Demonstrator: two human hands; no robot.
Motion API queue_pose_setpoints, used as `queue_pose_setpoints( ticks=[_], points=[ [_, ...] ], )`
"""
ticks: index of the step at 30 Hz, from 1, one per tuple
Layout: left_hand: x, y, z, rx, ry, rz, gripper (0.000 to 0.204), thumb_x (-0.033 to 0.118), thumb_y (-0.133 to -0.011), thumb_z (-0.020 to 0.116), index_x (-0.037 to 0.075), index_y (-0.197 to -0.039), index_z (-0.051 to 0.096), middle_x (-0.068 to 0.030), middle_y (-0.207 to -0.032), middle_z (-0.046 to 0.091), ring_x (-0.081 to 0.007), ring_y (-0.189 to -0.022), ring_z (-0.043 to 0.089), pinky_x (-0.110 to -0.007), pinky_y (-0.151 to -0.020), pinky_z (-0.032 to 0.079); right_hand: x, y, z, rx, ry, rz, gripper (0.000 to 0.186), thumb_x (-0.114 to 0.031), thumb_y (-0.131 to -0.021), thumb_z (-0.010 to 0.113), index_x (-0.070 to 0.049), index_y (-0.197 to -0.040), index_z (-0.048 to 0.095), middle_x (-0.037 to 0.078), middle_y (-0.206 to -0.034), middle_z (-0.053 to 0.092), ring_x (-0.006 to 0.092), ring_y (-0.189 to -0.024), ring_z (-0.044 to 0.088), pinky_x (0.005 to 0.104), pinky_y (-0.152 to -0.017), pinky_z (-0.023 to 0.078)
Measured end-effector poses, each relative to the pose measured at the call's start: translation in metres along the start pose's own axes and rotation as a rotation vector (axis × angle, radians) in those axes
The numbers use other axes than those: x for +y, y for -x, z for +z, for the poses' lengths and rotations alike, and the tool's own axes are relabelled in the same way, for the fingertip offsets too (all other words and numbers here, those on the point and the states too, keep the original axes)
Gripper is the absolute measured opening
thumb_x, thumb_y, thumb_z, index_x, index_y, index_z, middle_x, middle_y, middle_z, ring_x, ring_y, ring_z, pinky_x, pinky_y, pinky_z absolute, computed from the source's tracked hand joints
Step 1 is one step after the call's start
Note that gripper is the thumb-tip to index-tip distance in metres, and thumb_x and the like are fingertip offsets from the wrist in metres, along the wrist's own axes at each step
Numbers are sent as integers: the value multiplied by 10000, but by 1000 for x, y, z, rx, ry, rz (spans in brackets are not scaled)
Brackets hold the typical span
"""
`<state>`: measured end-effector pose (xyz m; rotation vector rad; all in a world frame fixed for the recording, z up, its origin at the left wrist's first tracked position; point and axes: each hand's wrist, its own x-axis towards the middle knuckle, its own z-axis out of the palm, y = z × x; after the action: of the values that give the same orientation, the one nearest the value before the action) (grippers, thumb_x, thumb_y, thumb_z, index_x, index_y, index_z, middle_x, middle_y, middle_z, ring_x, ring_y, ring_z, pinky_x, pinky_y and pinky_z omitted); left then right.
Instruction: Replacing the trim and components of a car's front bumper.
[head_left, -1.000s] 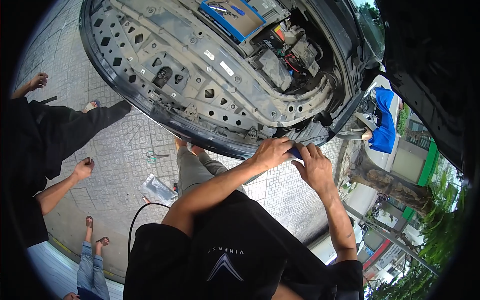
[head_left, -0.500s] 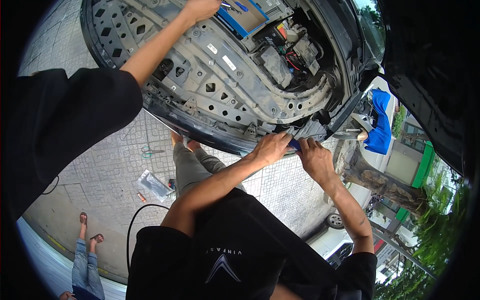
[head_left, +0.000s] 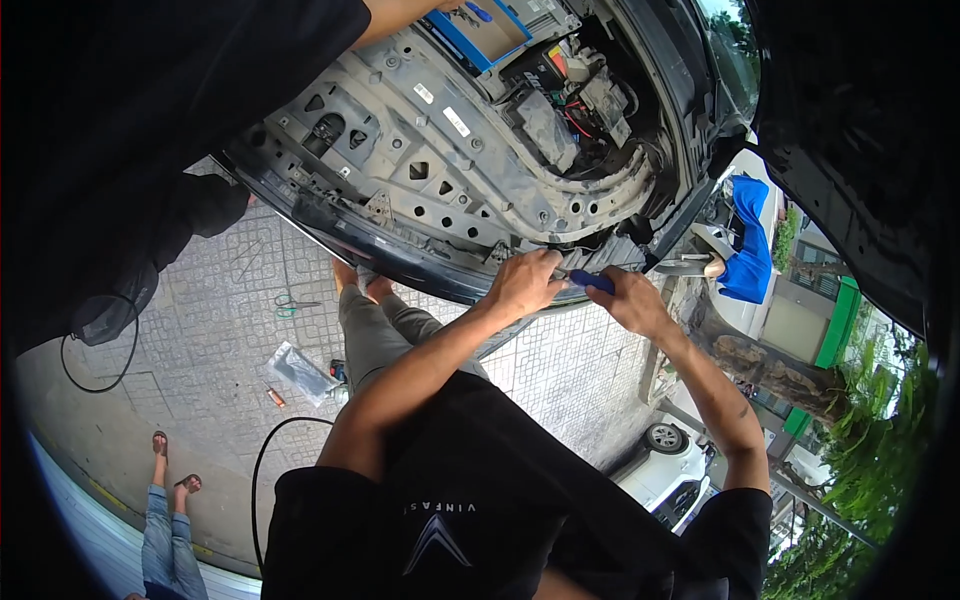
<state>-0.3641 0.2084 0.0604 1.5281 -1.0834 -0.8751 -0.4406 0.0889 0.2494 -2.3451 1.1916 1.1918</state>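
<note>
My right hand (head_left: 632, 298) is closed on a blue-handled tool (head_left: 591, 281) at the front right edge of the car's engine bay (head_left: 450, 150). Just left of it, my left hand (head_left: 520, 282) has its fingers curled near the tool's front end, at the rim beside the dark bumper (head_left: 400, 276); what they grip is hidden.
A co-worker's arm (head_left: 398, 16) reaches toward a blue tray (head_left: 458, 36) of tools. On the paving lie scissors (head_left: 295, 306), a plastic bag (head_left: 303, 373) and black cable (head_left: 262, 460). Another person's legs (head_left: 160, 540) show lower left; a blue-covered motorbike (head_left: 745, 240) stands right, below the raised bonnet.
My hands have shifted slightly up, showing more of the blue tool's handle. The co-worker at left has leaned over the engine bay, arm stretched to the tray.
</note>
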Motion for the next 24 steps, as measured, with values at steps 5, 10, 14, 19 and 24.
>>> queue_pose_setpoints(
  ticks=[5, 10, 14, 19, 24],
  points=[
    [-53, 15, -85, -72, 188, -407, 244, 280, -917, 710, 62, -1026, 704, -168, -903, 709, -299, -916, 691, -380, -812, 532, -11, 4, -9, 98, 175, -123, 390, -411, -940, 648, -33, -1036, 664, 219, -862, 715, 369, -874, 716, 476, -788, 555],
    [-135, 93, -160, 80, 542, -658, 233, 28, -951, 561, -1, -1172, 632, -89, -1043, 689, -194, -951, 669, -315, -821, 517, -17, -1, 3, 109, 349, -289, 396, -417, -1022, 528, -47, -1014, 671, 238, -906, 714, 395, -893, 700, 495, -808, 552],
    [-138, 121, -186, 242, 747, -700, 263, -23, -940, 562, -5, -1200, 599, -104, -1134, 659, -191, -1030, 658, -319, -916, 518, -5, -14, 1, 81, -54, -121, 519, -481, -1032, 490, -26, -1017, 741, 236, -931, 719, 407, -975, 683, 484, -904, 517],
    [-141, 110, -182, 496, 974, -667, 217, 58, -1000, 604, -42, -1189, 568, -204, -1229, 648, -304, -1187, 652, -386, -1027, 535, 37, -39, 28, 96, -189, -227, 487, -433, -1040, 498, -17, -1027, 752, 224, -747, 652, 327, -744, 686, 433, -697, 525],
    [-129, 80, -203, 736, 1160, -537, 276, 130, -1011, 634, -77, -1175, 552, -249, -1236, 643, -327, -1153, 664, -423, -1037, 550, 19, -47, 8, -261, -581, 131, 511, -515, -943, 646, -47, -1142, 689, 65, -591, 574, 223, -540, 629, 375, -497, 484]
  ],
)
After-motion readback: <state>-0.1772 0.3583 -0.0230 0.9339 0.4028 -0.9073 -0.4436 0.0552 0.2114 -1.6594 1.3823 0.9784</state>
